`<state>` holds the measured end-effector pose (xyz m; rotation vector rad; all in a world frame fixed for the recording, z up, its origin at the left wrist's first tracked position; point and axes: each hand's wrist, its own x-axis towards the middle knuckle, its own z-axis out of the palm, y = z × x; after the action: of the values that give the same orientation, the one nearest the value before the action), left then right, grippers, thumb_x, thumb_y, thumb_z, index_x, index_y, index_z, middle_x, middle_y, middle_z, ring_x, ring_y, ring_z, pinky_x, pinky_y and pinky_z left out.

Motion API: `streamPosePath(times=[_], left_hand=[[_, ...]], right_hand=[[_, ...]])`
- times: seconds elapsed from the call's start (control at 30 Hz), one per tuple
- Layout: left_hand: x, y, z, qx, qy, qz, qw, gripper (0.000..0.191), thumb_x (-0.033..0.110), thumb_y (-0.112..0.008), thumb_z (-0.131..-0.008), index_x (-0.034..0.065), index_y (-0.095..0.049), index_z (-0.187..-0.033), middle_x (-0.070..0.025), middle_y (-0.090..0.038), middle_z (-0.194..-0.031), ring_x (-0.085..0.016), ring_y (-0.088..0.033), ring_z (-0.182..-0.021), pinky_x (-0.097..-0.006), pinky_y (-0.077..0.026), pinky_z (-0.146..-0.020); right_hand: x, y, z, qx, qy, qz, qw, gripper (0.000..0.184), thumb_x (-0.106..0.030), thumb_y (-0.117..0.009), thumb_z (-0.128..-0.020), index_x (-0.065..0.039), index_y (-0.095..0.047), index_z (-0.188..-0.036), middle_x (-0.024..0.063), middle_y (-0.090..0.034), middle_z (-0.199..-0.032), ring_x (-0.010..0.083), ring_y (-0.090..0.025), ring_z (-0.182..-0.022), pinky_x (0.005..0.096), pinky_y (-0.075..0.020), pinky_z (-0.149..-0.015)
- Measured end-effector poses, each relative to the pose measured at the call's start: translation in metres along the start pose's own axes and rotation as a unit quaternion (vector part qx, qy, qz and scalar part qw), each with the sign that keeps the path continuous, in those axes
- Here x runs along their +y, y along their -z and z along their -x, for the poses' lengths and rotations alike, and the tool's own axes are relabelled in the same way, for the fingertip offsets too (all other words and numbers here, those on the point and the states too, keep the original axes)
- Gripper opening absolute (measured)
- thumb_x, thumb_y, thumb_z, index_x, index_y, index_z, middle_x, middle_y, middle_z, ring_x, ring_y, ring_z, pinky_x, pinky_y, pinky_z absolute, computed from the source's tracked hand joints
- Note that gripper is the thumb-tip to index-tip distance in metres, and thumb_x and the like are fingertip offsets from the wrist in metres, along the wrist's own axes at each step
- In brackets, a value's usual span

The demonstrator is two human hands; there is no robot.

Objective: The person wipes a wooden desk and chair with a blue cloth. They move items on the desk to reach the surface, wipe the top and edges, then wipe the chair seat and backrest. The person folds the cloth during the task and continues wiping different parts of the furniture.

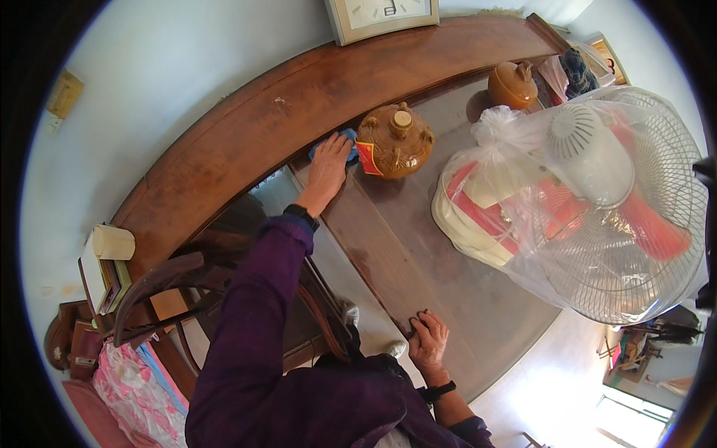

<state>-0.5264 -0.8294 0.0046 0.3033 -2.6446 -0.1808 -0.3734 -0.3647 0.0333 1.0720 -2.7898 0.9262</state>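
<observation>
At the back of a dark wooden table [392, 246], my left hand [331, 162] presses on a blue cloth [351, 139]. Much of the cloth is hidden under the fingers. Right beside it stands a brown glazed ceramic jar [411, 148] with a stopper and a red label on its side. My right hand [429, 341] rests on the table's near edge with nothing in it, its thumb apart from the fingers.
A fan in clear plastic wrap [588, 162] takes up the table's right side. Behind it stands a smaller brown jar [511, 85]. A wooden ledge [269, 106] carrying a clock [386, 17] runs along the wall. A wooden chair [162, 280] stands at left.
</observation>
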Motion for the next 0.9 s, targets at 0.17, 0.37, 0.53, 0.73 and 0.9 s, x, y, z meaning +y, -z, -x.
streamPosePath(times=[0.17,0.37,0.53,0.73,0.9], left_hand=[[-0.012,0.005,0.006,-0.053,-0.010,-0.029,0.998,0.048,0.001,-0.061,-0.087,0.0041,-0.060,-0.135,-0.0112,-0.056,-0.148,-0.031,-0.047,-0.142,-0.0441,-0.037,-0.115],[-0.031,0.043,0.057,-0.095,0.042,-0.068,0.992,0.050,-0.003,-0.062,-0.087,0.0064,-0.060,-0.136,-0.0098,-0.056,-0.149,-0.030,-0.044,-0.146,-0.0449,-0.039,-0.114],[-0.035,0.059,0.074,-0.086,0.108,-0.058,0.989,0.049,-0.004,-0.063,-0.086,0.0060,-0.062,-0.134,-0.0116,-0.058,-0.145,-0.031,-0.047,-0.141,-0.0481,-0.041,-0.111],[-0.007,0.052,0.069,-0.026,0.112,0.013,0.993,0.040,-0.003,-0.062,-0.086,0.0040,-0.066,-0.125,-0.0145,-0.063,-0.136,-0.032,-0.056,-0.130,-0.0482,-0.044,-0.100],[0.042,0.059,0.132,0.038,0.036,0.066,0.996,0.039,-0.003,-0.061,-0.087,0.0051,-0.067,-0.125,-0.0171,-0.069,-0.124,-0.036,-0.065,-0.113,-0.0450,-0.051,-0.087]], right_hand=[[0.001,0.001,0.002,-0.002,-0.003,-0.006,1.000,0.036,0.000,-0.064,-0.076,-0.009,-0.073,-0.110,0.0085,-0.065,-0.125,0.0328,-0.059,-0.126,0.0462,-0.0438,-0.100],[0.003,0.002,0.004,0.004,0.005,-0.018,1.000,0.034,0.001,-0.064,-0.076,-0.008,-0.072,-0.109,0.0086,-0.065,-0.126,0.0323,-0.059,-0.127,0.0456,-0.0441,-0.098],[0.005,0.002,0.006,0.016,0.013,-0.023,1.000,0.034,0.001,-0.064,-0.077,-0.007,-0.072,-0.109,0.0081,-0.065,-0.126,0.0320,-0.058,-0.127,0.0452,-0.0439,-0.097],[0.006,0.001,0.009,0.011,0.010,-0.024,1.000,0.035,0.000,-0.063,-0.077,-0.007,-0.071,-0.110,0.0087,-0.065,-0.127,0.0323,-0.058,-0.127,0.0460,-0.0435,-0.098],[0.005,0.001,0.008,0.014,0.018,-0.029,0.999,0.035,0.001,-0.063,-0.077,-0.007,-0.072,-0.109,0.0093,-0.065,-0.126,0.0330,-0.058,-0.127,0.0472,-0.0429,-0.101]])
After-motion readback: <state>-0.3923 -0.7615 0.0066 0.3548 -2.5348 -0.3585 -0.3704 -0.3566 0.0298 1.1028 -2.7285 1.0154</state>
